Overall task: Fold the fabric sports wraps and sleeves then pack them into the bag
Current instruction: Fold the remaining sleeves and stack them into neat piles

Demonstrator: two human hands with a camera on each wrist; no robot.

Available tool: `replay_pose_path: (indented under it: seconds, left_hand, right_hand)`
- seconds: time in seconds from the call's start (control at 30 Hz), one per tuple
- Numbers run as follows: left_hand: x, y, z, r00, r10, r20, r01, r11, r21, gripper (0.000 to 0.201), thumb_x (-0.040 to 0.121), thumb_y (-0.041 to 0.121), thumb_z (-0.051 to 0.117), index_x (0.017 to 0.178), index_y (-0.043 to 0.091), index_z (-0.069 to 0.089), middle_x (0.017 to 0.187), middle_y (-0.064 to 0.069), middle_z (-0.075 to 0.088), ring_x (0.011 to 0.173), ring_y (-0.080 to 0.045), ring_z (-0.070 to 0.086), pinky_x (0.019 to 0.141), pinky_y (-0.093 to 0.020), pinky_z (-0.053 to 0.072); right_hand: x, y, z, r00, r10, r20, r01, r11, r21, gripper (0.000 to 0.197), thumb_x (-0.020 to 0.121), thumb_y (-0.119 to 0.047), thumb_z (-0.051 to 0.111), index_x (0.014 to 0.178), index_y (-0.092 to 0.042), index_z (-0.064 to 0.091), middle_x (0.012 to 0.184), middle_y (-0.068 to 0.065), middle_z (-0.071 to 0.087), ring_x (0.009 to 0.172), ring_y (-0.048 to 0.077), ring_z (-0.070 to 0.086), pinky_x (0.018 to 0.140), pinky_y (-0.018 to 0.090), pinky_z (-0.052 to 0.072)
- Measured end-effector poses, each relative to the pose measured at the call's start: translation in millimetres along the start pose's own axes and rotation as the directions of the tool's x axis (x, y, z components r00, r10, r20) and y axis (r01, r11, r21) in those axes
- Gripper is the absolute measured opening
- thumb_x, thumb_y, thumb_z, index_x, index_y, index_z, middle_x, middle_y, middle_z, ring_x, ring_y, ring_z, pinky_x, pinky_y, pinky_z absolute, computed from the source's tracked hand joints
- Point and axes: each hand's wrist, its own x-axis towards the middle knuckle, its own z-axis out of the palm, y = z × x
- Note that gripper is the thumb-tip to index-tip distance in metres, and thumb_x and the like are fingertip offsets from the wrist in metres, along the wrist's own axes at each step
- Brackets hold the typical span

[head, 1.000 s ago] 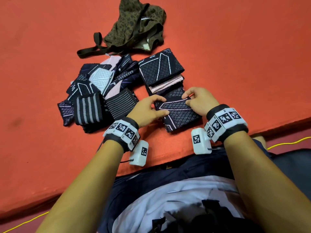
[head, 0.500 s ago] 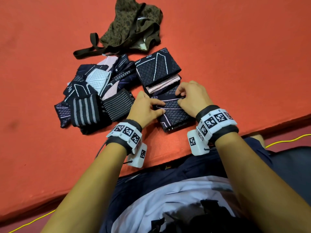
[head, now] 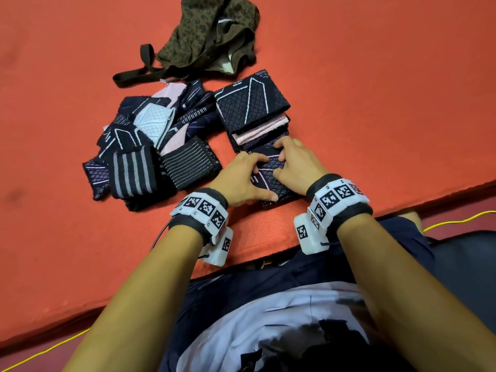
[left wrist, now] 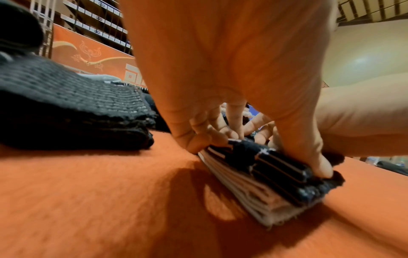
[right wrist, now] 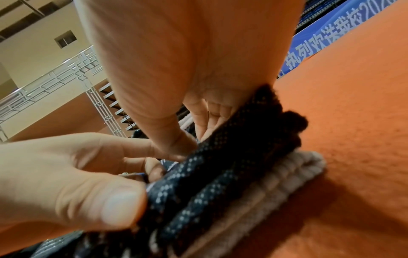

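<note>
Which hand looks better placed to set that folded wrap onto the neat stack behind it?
Right, probably. The right hand grips the dark folded wrap on its far edge, beside the neat stack. The left hand grips the wrap's near-left side, nearer the loose pile.

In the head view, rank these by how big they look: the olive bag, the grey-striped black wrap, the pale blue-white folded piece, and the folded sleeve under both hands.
1. Olive bag, clearly largest.
2. Grey-striped black wrap.
3. Pale blue-white piece, smallest and partly buried.
Folded sleeve: the left hand and right hand cover most of it, so I cannot rank it.
</note>
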Motion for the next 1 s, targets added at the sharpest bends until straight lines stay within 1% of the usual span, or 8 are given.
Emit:
replay_pose_path:
  seconds: [0.1,0.23,0.4,0.5,0.6,0.67,0.8,1.0]
  left_hand:
    - [-1,-3,5,1.0,0.012,-0.026,-0.013,0.999,-0.039,0.095,0.065,0.042,0.091,0.144,0.016,0.044,0.109,0.0,0.041,0.098,-0.012,0.048,0.074,-0.02,0.046]
    - [-3,-7,13,0.998,0.033,-0.053,-0.034,0.999,-0.003,0.099,0.065,0.045,0.09,0.146,0.016,0.041,0.112,0.002,0.037,0.102,-0.009,0.041,0.092,-0.019,0.035]
    - [0,-4,21,0.996,-0.004,-0.093,0.001,0.999,-0.035,0.099,0.062,0.044,0.091,0.143,0.017,0.041,0.113,0.002,0.037,0.107,-0.015,0.044,0.101,-0.032,0.042]
    - [3,-3,19,0.997,-0.005,-0.073,0.003,1.0,-0.015,0.101,0.062,0.044,0.091,0.145,0.016,0.04,0.114,0.001,0.037,0.113,-0.019,0.045,0.101,-0.031,0.041]
    - [0,-2,21,0.998,0.012,-0.055,-0.007,0.997,0.08,0.114,0.057,0.052,0.09,0.149,0.015,0.033,0.122,-0.001,0.034,0.118,-0.019,0.041,0.103,-0.031,0.04]
    - [-4,-2,27,0.998,0.012,-0.068,-0.004,0.992,0.125,0.119,0.055,0.051,0.091,0.15,0.016,0.03,0.126,-0.003,0.033,0.117,-0.021,0.041,0.103,-0.034,0.042]
    - [-5,-1,38,0.991,0.019,-0.132,-0.003,0.993,0.119,0.112,0.057,0.034,0.09,0.148,0.012,0.029,0.126,-0.007,0.03,0.107,-0.029,0.051,0.097,-0.043,0.048]
    - [4,-4,35,0.992,0.043,-0.121,-0.029,0.993,0.117,0.108,0.059,0.03,0.088,0.147,0.011,0.028,0.122,-0.007,0.028,0.095,-0.029,0.055,0.088,-0.042,0.051]
  right_hand:
    - [-1,5,2,1.0,-0.008,-0.02,0.008,0.999,0.031,0.054,0.085,-0.011,0.062,0.136,-0.015,0.046,0.113,-0.004,0.046,0.091,0.011,0.046,0.081,0.023,0.034]
    - [-3,10,6,0.999,-0.011,-0.053,0.014,0.998,0.063,0.053,0.083,-0.009,0.062,0.134,-0.017,0.049,0.109,-0.005,0.047,0.085,0.012,0.048,0.08,0.026,0.038]
    - [0,7,6,0.998,-0.003,-0.066,0.006,0.999,0.046,0.054,0.082,-0.011,0.064,0.134,-0.016,0.048,0.11,-0.005,0.045,0.086,0.012,0.047,0.079,0.024,0.036]
    - [-1,6,6,0.997,-0.006,-0.077,0.008,0.999,0.038,0.054,0.082,-0.01,0.064,0.134,-0.015,0.049,0.111,-0.003,0.046,0.09,0.011,0.047,0.081,0.024,0.037]
    - [-2,7,3,0.998,-0.015,-0.054,0.016,1.0,0.017,0.057,0.082,-0.01,0.064,0.137,-0.016,0.048,0.114,-0.001,0.047,0.09,0.01,0.047,0.083,0.025,0.039]
    - [-3,8,2,0.999,-0.021,-0.042,0.021,1.0,0.006,0.059,0.081,-0.011,0.066,0.137,-0.017,0.049,0.114,-0.001,0.047,0.09,0.011,0.05,0.087,0.027,0.043]
    - [-4,10,2,0.999,-0.024,-0.047,0.025,1.0,0.018,0.061,0.08,-0.011,0.068,0.138,-0.016,0.049,0.117,0.003,0.048,0.092,0.01,0.049,0.087,0.022,0.04]
    - [2,8,5,0.999,-0.016,-0.052,0.019,0.998,0.056,0.061,0.079,-0.013,0.069,0.136,-0.015,0.049,0.117,0.002,0.046,0.089,0.011,0.048,0.084,0.023,0.041]
